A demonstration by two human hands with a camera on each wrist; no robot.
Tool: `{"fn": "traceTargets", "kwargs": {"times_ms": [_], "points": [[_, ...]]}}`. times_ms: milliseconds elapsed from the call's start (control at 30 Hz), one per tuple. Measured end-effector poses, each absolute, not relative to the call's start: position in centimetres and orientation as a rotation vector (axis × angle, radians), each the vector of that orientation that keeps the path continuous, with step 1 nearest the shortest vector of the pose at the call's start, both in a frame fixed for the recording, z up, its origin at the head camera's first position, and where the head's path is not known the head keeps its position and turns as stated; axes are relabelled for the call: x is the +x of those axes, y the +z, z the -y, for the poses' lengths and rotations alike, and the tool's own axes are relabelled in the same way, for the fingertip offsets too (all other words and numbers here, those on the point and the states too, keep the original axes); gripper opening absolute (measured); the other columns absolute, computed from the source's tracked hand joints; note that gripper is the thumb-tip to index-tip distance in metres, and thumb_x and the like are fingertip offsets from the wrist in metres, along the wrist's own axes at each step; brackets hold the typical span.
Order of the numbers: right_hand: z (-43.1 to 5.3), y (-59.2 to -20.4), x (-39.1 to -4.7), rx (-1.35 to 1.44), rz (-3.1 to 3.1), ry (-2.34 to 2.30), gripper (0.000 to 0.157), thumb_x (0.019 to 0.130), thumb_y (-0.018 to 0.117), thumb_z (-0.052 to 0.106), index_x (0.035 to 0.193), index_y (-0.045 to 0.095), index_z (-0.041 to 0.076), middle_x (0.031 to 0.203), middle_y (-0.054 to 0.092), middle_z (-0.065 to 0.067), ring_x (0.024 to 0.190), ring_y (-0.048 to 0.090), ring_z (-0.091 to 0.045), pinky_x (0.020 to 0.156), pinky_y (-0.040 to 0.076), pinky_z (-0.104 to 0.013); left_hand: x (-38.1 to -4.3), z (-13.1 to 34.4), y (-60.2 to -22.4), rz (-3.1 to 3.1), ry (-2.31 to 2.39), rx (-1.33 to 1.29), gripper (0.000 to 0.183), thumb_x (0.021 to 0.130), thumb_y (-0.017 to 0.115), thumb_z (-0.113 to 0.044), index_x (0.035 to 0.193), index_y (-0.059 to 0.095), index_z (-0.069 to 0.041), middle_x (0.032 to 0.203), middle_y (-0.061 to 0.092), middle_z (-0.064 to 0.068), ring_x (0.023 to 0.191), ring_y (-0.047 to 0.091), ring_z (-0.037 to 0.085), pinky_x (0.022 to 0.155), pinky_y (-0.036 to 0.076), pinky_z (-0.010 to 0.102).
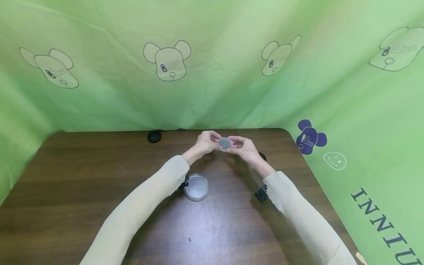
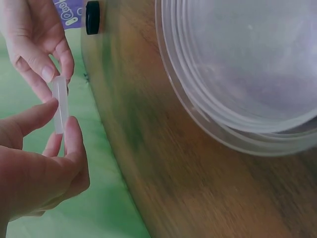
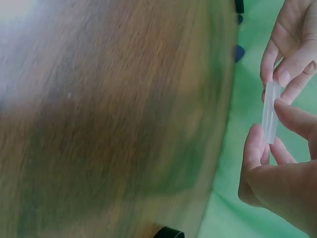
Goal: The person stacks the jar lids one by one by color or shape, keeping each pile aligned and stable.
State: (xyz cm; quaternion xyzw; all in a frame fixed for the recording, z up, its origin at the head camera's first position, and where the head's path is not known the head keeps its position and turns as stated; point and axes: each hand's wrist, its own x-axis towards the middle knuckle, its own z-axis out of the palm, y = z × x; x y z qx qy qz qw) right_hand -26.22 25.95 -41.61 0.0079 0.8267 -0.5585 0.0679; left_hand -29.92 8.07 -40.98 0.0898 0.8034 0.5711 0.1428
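A small round translucent dish [image 1: 225, 144], which looks like a petri dish, is held up above the far part of the table. My left hand [image 1: 206, 142] pinches its left edge between thumb and fingers, and my right hand [image 1: 244, 149] pinches the right edge. Seen edge-on in the left wrist view, the small dish [image 2: 60, 105] is shallow, with a line running along its side. In the right wrist view the small dish [image 3: 270, 113] sits between the fingertips of both hands. Below my left forearm, a larger clear round dish [image 1: 196, 187] lies on the table.
On the brown wooden table [image 1: 99, 176], a black round piece [image 1: 154, 136] lies near the far edge. Another black piece [image 1: 262, 156] is partly hidden behind my right wrist. A tiny dark speck [image 1: 190, 239] lies near the front. Green printed curtains [image 1: 212, 95] hang behind the table.
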Motion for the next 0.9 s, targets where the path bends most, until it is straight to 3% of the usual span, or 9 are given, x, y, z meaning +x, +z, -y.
{"fn": "traceTargets", "kwargs": {"times_ms": [433,900], "points": [[-25.2,-41.5,-25.1,0.013,-2.486,-1.706,0.054,0.082,0.070,-0.006,0.133,0.053,-0.001,0.124,0.055,-0.019,0.107,0.057,-0.030,0.079,0.051,-0.020,-28.8,-7.2,-41.4,-2.300,1.686,0.287,0.044,0.070,0.076,0.013,0.112,0.067,0.002,0.097,0.069,0.013,0.089,0.066,0.022,0.077,0.053,0.025],[-24.7,-41.0,-24.4,-0.113,-2.448,-1.703,0.056,0.082,0.068,-0.008,0.135,0.049,-0.005,0.124,0.056,-0.024,0.107,0.056,-0.034,0.080,0.051,-0.021,-27.8,-6.2,-41.0,-2.302,1.681,0.286,0.043,0.069,0.078,0.012,0.110,0.067,0.002,0.096,0.068,0.011,0.085,0.065,0.020,0.076,0.053,0.025]]}}
